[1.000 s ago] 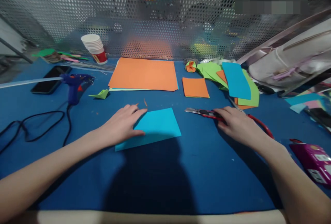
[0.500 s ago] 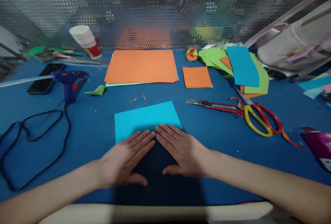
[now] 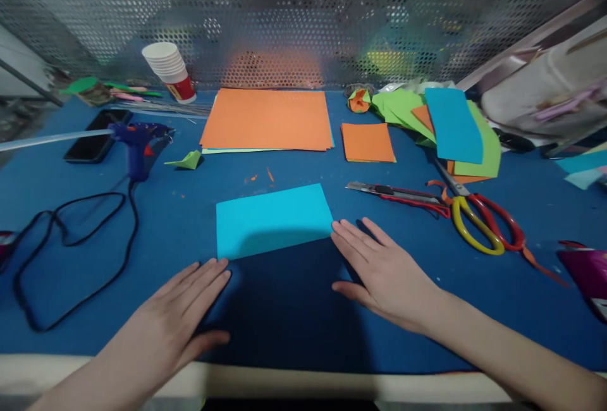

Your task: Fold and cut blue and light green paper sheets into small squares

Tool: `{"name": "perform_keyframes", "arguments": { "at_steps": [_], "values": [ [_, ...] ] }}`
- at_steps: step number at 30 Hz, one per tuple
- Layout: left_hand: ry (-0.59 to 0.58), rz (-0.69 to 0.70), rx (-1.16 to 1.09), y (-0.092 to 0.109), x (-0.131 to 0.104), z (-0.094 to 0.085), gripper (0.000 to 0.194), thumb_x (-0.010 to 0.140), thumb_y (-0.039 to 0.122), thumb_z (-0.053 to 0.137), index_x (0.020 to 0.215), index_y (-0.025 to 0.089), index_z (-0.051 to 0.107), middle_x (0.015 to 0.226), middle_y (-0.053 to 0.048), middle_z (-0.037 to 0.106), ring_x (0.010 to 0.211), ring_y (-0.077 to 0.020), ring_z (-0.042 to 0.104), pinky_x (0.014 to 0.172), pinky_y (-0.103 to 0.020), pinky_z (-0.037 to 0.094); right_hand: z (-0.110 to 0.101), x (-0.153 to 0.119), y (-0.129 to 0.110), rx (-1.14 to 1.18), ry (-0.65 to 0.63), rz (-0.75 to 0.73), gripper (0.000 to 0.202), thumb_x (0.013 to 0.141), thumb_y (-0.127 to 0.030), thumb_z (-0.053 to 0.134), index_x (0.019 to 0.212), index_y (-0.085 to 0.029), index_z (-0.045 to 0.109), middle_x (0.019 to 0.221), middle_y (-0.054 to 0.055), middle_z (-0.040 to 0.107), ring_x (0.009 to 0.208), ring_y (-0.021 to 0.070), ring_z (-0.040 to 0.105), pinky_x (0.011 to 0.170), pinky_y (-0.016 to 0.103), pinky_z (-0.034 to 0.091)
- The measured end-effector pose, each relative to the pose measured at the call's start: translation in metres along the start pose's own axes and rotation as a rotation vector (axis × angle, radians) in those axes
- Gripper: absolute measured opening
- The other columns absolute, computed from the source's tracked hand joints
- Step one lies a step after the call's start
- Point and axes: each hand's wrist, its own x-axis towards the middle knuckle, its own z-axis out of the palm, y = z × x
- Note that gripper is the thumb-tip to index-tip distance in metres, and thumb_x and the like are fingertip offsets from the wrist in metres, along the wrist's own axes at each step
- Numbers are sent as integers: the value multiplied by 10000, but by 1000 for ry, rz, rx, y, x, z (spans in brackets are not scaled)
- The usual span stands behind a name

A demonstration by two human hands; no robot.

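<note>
A blue sheet of paper [image 3: 275, 215], shaped as a long rectangle, lies flat and slightly slanted on the blue tabletop [image 3: 284, 316]. At its near left corner rest the fingertips of my left hand [image 3: 184, 310], palm down with the thumb held apart. My right hand [image 3: 379, 272] touches the paper's near right corner, its fingers stretched out and the thumb spread. Neither hand holds anything. A shadow falls over the lower part of the paper. Just beyond my right hand lies a box cutter [image 3: 398, 195] with its blade out.
Scissors [image 3: 474, 215] lie at right beside coloured paper scraps [image 3: 455, 126]. Orange sheets [image 3: 268, 119] and smaller orange squares [image 3: 367, 142] are stacked behind. A glue gun [image 3: 137, 145] with a looped cord, a phone [image 3: 97, 139] and paper cups [image 3: 171, 73] occupy the left, before a perforated metal panel [image 3: 284, 25].
My hands have slid apart from the middle of the paper's near edge towards its two corners, uncovering that edge. The view has shifted slightly.
</note>
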Motion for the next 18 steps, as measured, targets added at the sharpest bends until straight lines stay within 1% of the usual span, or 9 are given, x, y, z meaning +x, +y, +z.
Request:
{"name": "perform_keyframes", "arguments": {
  "at_steps": [1,3,4,6,8,9,11,14,18],
  "values": [
    [52,-18,20,0,1,-1,657,995,483,394,1565,222,201,1251,-105,687,1074,-295,688,930,-469,555,-3,3,1,-7,17,-1,563,995,-484,401,1269,-43,616,1335,215,604,1266,328,563,1068,569,424],
    [99,-27,37,0,7,-1,582,1000,371,432,1540,217,281,1137,-87,733,1035,-281,697,967,-473,540,-8,11,0,-37,60,8,456,1003,-400,419,1192,-73,673,1245,192,672,1177,315,631,1067,578,422],
    [108,-14,32,1,12,0,552,987,322,470,1511,201,343,1132,-92,732,1055,-276,688,994,-468,528,-9,15,-3,-56,82,8,432,1000,-381,431,1172,-77,686,1225,189,684,1156,318,643,1061,579,428],
    [87,36,-10,7,26,4,482,945,260,552,1408,153,474,1233,-130,685,1170,-275,634,1060,-461,490,-7,26,-11,-69,120,-35,452,987,-394,449,1193,-61,674,1265,203,658,1191,338,617,1048,565,448],
    [43,66,-75,16,43,12,403,946,304,537,1307,126,559,1333,-158,621,1269,-301,563,1059,-474,492,0,37,-23,-19,134,-141,535,980,-450,441,1263,-35,625,1359,208,586,1279,347,545,1052,534,461],
    [33,101,-90,20,50,17,400,947,342,530,1276,121,580,1337,-162,618,1265,-312,567,1048,-488,499,5,41,-29,22,128,-201,582,977,-483,430,1290,-24,602,1388,204,560,1306,341,519,1057,515,467],
    [-5,139,-87,25,60,24,425,948,377,525,1269,106,587,1310,-160,639,1240,-299,591,1029,-449,523,15,46,-37,87,100,-278,647,964,-533,427,1305,-5,583,1393,206,554,1311,332,516,1052,480,486],
    [39,150,-39,25,60,26,383,971,339,485,1220,78,614,1251,-161,675,1170,-280,643,963,-388,568,21,44,-35,129,86,-291,621,954,-509,462,1284,-1,598,1357,224,581,1276,333,552,1015,459,524],
    [96,94,-57,9,55,13,285,985,254,450,1128,123,658,1079,-123,737,970,-220,714,816,-318,608,7,42,-18,195,65,-230,455,967,-353,479,1283,-51,606,1287,192,650,1229,291,598,983,424,552]
  ]
}}
